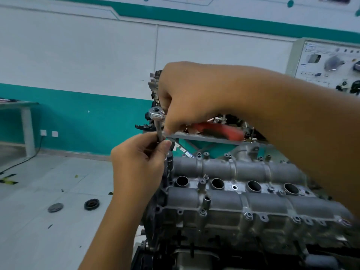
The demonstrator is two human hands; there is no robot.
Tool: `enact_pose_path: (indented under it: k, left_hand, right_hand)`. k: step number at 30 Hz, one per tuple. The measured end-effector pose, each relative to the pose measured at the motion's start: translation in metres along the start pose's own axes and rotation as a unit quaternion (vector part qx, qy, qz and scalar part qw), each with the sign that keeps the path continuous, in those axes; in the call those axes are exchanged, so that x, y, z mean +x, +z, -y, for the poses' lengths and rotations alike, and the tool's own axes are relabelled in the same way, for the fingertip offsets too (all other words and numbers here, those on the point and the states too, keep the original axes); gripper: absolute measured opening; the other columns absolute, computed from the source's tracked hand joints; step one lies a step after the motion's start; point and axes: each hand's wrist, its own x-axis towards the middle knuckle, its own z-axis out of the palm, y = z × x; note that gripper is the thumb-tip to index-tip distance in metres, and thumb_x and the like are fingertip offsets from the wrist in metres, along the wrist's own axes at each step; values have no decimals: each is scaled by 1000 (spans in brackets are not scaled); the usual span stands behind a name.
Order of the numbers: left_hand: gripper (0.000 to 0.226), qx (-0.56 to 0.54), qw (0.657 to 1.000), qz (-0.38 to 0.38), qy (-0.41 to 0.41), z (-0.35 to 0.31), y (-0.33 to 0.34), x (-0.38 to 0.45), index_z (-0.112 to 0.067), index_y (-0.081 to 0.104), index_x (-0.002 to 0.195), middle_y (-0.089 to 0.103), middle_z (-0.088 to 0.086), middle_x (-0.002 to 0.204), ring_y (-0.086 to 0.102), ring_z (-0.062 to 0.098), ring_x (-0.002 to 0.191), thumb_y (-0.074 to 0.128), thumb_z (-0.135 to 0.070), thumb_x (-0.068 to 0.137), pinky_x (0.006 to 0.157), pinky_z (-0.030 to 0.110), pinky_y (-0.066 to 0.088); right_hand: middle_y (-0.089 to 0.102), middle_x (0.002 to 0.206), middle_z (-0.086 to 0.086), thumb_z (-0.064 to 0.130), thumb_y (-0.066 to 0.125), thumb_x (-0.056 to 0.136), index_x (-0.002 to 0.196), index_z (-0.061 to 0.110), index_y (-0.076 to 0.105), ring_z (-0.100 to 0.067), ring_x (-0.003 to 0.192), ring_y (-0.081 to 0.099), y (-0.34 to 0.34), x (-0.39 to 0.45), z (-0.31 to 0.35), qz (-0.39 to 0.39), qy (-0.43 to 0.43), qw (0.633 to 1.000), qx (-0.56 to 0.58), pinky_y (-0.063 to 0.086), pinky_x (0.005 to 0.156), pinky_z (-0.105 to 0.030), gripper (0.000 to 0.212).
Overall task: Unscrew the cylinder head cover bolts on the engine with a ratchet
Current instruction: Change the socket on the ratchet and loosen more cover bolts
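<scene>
The grey cylinder head cover point(243, 199) fills the lower right, with a row of spark plug holes and several bolts point(248, 215) along its edges. A ratchet point(155, 114) with a red and black handle stands over the cover's far left corner, with an extension bar point(159, 131) pointing down from its head. My right hand point(191, 98) grips the ratchet near the head. My left hand point(142, 158) pinches the extension bar's lower part between thumb and fingers. The socket end and the bolt under it are hidden by my left hand.
Two round dark caps point(91, 204) lie on the tiled floor at left. A table point(27, 121) stands by the teal wall at far left with a cable running down. A training panel point(331, 65) with gauges is at the upper right. Another engine assembly point(155, 84) sits behind my hands.
</scene>
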Motion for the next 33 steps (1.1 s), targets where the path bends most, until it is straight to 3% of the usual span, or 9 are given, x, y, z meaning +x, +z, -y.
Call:
enact_pose_path:
  k: [4, 8, 12, 14, 16, 19, 24, 29, 33]
  left_hand:
    - [25, -12, 999, 50, -5, 0, -5, 5, -41, 74, 83, 72, -26, 79, 70, 4, 70, 81, -17, 87, 66, 26, 58]
    - [25, 5, 998, 53, 14, 1, -2, 8, -41, 73, 80, 71, -29, 76, 69, -1, 67, 83, -18, 84, 61, 17, 52]
    - [17, 17, 997, 76, 20, 1, -4, 12, -43, 72, 78, 68, -28, 71, 63, 0, 58, 81, -29, 83, 58, 23, 48]
    - [12, 0, 996, 92, 21, 3, -8, 13, -46, 67, 73, 64, -23, 63, 55, 1, 50, 73, -39, 82, 52, 19, 41]
    - [4, -14, 996, 88, 14, 6, -9, 13, -41, 68, 76, 65, -19, 63, 53, 3, 49, 70, -40, 80, 52, 24, 41]
    - [8, 7, 998, 51, 21, 7, -6, 6, -36, 68, 74, 67, -21, 67, 59, 4, 55, 71, -39, 81, 56, 25, 44]
    - [14, 21, 999, 9, 45, 7, -3, -5, -26, 77, 87, 68, -20, 69, 65, 1, 65, 71, -38, 86, 61, 13, 43]
    - [27, 28, 997, -22, 68, 1, 1, -8, -37, 52, 72, 52, -22, 56, 53, 0, 56, 70, -26, 90, 52, 12, 32]
    - [17, 17, 998, 4, 54, 7, 2, -8, -33, 58, 75, 61, -17, 65, 56, 1, 60, 69, -32, 88, 55, 18, 40]
  right_hand:
    - [71, 91, 0, 11, 67, 89, 103, 17, 76, -20, 85, 66, 2, 3, -5, -46, -40, 996, -72, 54, 71, -31, 18]
    - [58, 62, -2, 27, 75, 83, 74, 13, 64, -19, 55, 53, 5, 5, -5, -33, -57, 991, -117, 39, 50, -27, 19]
    - [71, 63, -10, 15, 80, 86, 80, 3, 71, -23, 52, 65, 5, 3, -19, 114, -7, 991, 73, 55, 54, -33, 16]
    - [73, 71, -10, 28, 79, 90, 89, 6, 70, -23, 59, 68, 7, 2, -24, 124, -29, 984, 124, 61, 60, -37, 23]
    - [72, 74, -6, 44, 67, 97, 86, 11, 65, -24, 65, 69, 11, 3, -20, 90, -65, 990, 88, 58, 62, -38, 35]
    - [60, 80, 2, 50, 48, 105, 81, 21, 49, -11, 69, 54, 18, 1, -7, 52, -82, 995, -31, 36, 58, -28, 38]
    - [54, 81, 4, 50, 44, 107, 87, 21, 52, -7, 68, 47, 26, -13, 2, 24, -36, 999, -7, 29, 54, -29, 36]
    - [46, 62, 7, 64, 40, 100, 64, 21, 42, -13, 58, 45, 55, -2, 7, -188, -33, 981, -45, 25, 52, -31, 57]
    - [43, 65, 4, 44, 44, 103, 75, 24, 43, -27, 66, 48, 65, 14, -1, -264, -137, 950, -99, 28, 58, -34, 35]
